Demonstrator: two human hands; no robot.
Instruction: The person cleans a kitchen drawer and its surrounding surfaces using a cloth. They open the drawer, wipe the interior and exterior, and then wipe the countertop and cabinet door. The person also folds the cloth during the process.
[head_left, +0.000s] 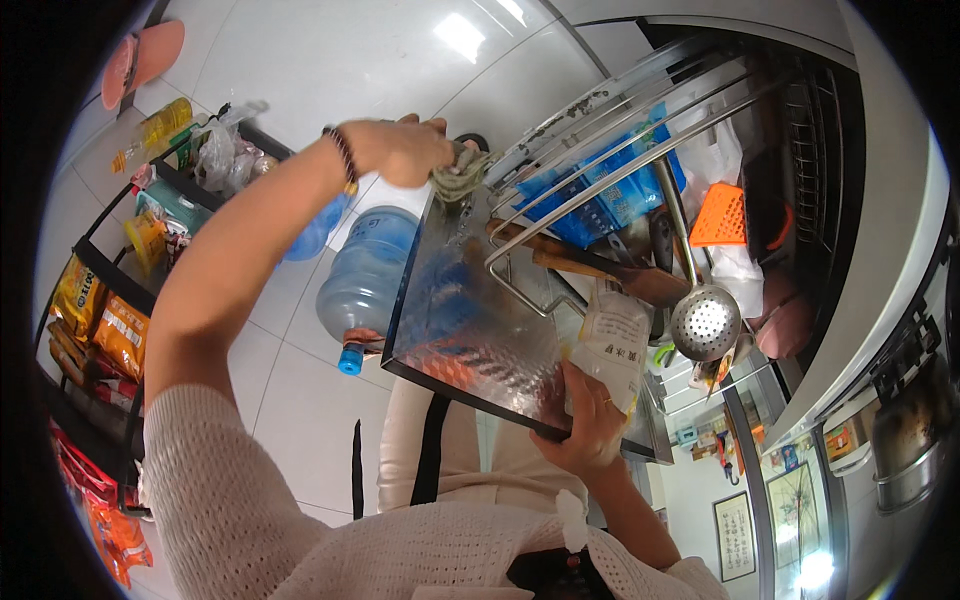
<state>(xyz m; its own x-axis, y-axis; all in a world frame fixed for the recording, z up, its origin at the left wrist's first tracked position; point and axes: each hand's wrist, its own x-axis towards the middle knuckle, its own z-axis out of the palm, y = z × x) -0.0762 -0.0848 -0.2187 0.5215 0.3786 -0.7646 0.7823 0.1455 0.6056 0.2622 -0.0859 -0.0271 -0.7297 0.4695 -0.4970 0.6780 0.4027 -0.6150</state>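
My left hand (409, 150), with a beaded bracelet at its wrist, holds a bunched grey-green cloth (463, 174) at the far end of a glossy drawer front (480, 322). At the near end, my right hand (589, 424) grips the dark-edged drawer front beside a clear plastic bag (615, 330) with writing on it. Behind the panel, the pulled-out wire drawer (592, 196) holds a slotted metal skimmer (705, 322), wooden-handled utensils (577, 262), a blue packet (607, 187) and an orange plastic grater-like piece (718, 216). The right fingertips are partly hidden against the bag.
A large water bottle (367, 262) lies on the tiled floor left of the drawer, with another blue bottle (315, 232) behind it. A black-framed rack (112, 259) with food packets stands at left. A pink bin (142, 64) is at upper left. A blackened pot (907, 442) is at far right.
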